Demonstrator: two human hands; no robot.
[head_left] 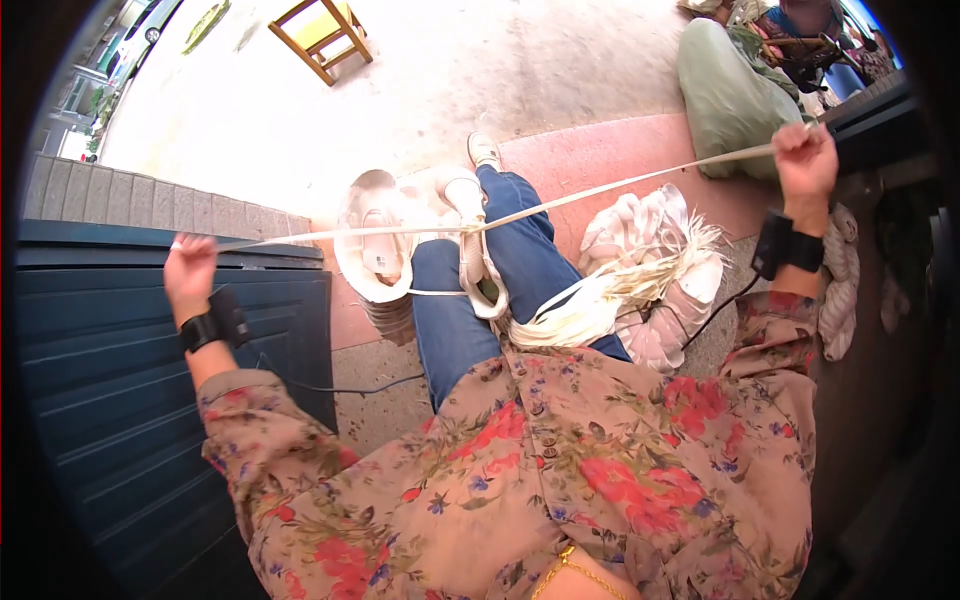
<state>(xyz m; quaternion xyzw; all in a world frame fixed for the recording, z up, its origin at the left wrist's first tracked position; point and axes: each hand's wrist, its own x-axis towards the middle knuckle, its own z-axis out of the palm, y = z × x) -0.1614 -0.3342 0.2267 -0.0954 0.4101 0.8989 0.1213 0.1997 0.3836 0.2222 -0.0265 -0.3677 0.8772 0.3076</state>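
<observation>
Stretching a pale flat strand (600,190) tight between both hands, the person has the left hand (188,272) out at the left over the blue door panel (120,340) and the right hand (806,160) raised far right, each fist clamped shut on one end. Midway it crosses the raised knee (470,235) in blue jeans (460,330), with a loose bundle of the same fibre (600,300) lying just right of the leg. Looks light, soft and a bit slippery to me, so pinching it near the ends seems the way to keep tension.
</observation>
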